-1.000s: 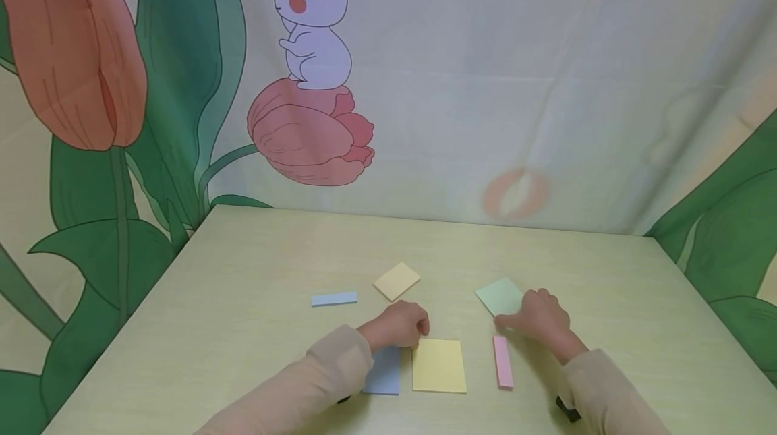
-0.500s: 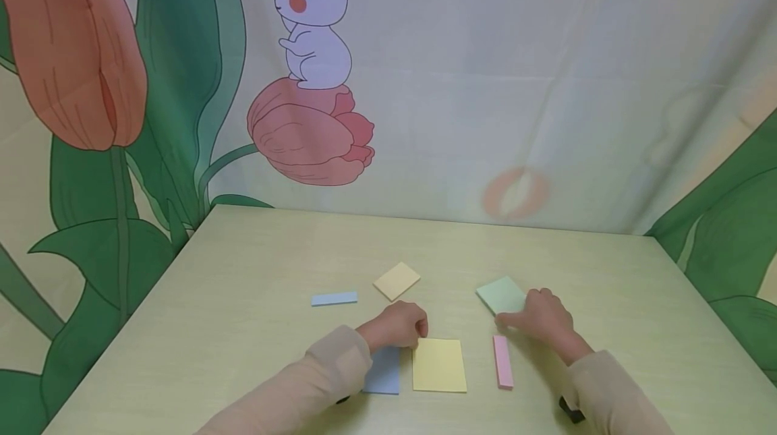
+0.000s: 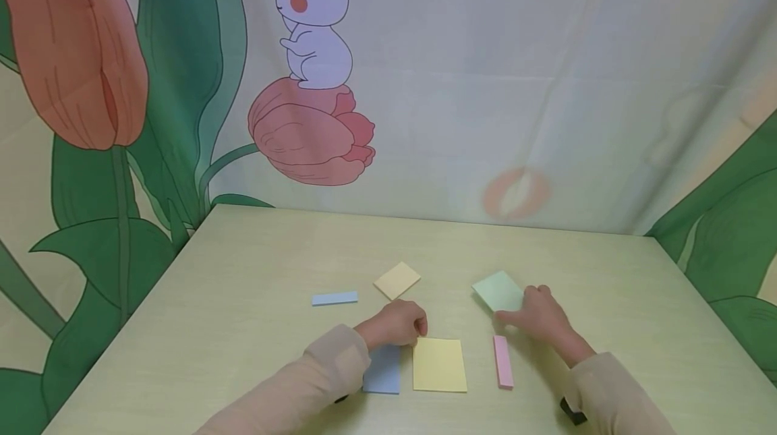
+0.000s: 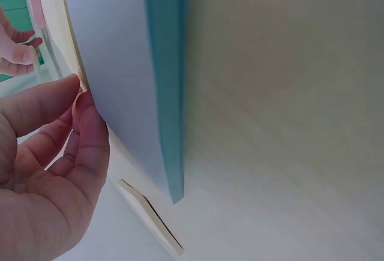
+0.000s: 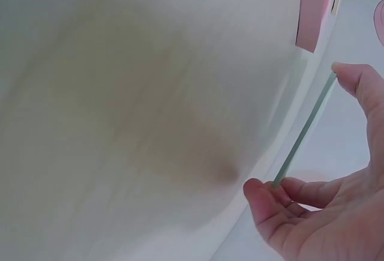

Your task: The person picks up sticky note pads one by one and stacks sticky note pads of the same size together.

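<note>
My right hand (image 3: 540,317) grips a green sticky note pad (image 3: 498,291) by its opposite edges, thumb on one side and fingers on the other. In the right wrist view the green pad (image 5: 305,130) shows edge-on, raised from the table. My left hand (image 3: 397,324) pinches the upper left corner of a yellow sticky note pad (image 3: 440,366), which lies flat. Just left of it lies a blue sticky note pad (image 3: 384,373), partly hidden by the left hand and sleeve; its thick edge (image 4: 165,93) fills much of the left wrist view.
A narrow pink pad (image 3: 502,362) lies right of the yellow one, below the right hand. Farther back are a cream pad (image 3: 397,280), set at an angle, and a narrow light-blue pad (image 3: 334,298). A printed curtain (image 3: 449,84) hangs behind the table (image 3: 255,266).
The green pad has come up off the table in my right hand, tilting and shifting slightly away and to the left. My left hand has stayed at the yellow pad's corner.
</note>
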Motion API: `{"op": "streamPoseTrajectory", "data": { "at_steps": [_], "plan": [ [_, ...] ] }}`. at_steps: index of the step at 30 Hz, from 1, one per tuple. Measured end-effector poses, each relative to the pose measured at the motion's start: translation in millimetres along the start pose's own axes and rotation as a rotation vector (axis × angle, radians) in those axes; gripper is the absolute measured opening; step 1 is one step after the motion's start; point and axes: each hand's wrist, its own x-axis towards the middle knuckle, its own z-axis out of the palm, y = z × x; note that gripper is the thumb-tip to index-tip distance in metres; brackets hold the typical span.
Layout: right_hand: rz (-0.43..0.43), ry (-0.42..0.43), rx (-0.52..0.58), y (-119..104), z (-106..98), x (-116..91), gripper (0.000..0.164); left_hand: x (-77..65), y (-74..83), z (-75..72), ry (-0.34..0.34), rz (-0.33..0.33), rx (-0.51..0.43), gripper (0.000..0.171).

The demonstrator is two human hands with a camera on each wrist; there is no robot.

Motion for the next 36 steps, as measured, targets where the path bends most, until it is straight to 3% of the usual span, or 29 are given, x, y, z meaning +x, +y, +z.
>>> {"op": "streamPoseTrajectory", "data": {
  "at_steps": [8,17,27,36],
  "plan": [
    [-0.045,0.024,0.076,-6.2,2.2,-3.7,0.076,-2.9,1.6,-1.3,-0.021,-0.033,-0.045,0.017],
    [-0.154,0.036,0.096,-16.0,0.7,-13.0,0.076,-2.1,-1.1,-1.0,-0.007,-0.020,-0.062,0.014],
    [-0.314,0.064,0.069,-21.0,4.5,-20.1,0.077,0.2,-4.6,-0.5,0.028,-0.006,-0.102,0.010],
    [-0.358,0.050,0.067,-29.0,8.2,-26.5,0.074,-2.1,-4.4,-1.3,0.049,-0.003,-0.149,0.010]
  ]
}}
